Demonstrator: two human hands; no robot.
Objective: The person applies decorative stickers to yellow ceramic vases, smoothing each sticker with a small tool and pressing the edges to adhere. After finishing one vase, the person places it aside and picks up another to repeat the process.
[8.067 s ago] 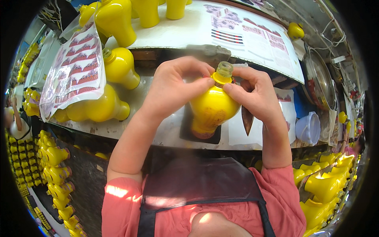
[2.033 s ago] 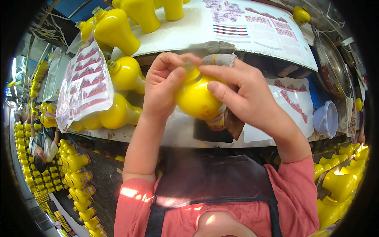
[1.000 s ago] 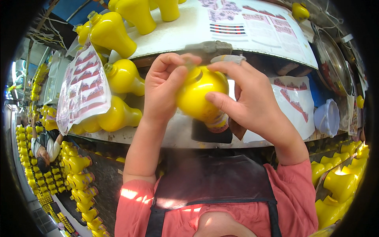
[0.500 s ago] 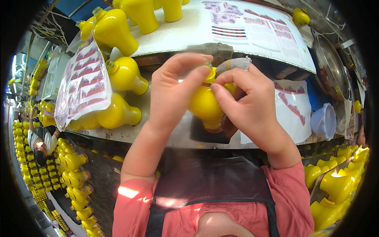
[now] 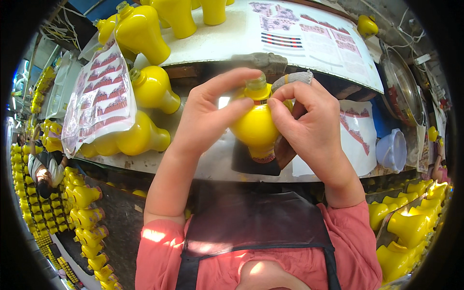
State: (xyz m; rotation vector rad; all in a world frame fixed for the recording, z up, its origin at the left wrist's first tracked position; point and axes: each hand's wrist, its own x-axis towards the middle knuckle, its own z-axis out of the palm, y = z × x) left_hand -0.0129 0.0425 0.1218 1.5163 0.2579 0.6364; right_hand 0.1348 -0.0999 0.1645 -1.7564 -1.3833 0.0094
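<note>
A glossy yellow bottle [image 5: 253, 126] stands in front of me, with a clear glass mouth and a patterned band near its foot. A thin dark red strip [image 5: 259, 102] runs round its neck. My left hand [image 5: 212, 106] curves about the neck, its thumb on the collar and its index finger beside the glass mouth. My right hand [image 5: 304, 113] is closed at the other side of the neck, thumb and index fingertip pinched together against the strip. A grey knitted finger cover [image 5: 292, 79] sits on one of its fingers. The bottle hides the far fingertips.
Sheets of printed patterns lie on the raised white board [image 5: 227, 46]; another sheet [image 5: 104, 96] hangs at left beside several yellow bottles [image 5: 157, 89]. At right are a cut sheet [image 5: 355, 125] and a pale plastic bucket [image 5: 392, 150]. A co-worker [image 5: 46, 169] is at far left.
My left thumb has slid down from the glass mouth to the collar, opening a gap to the index finger and baring the mouth. My right hand stays at the neck.
</note>
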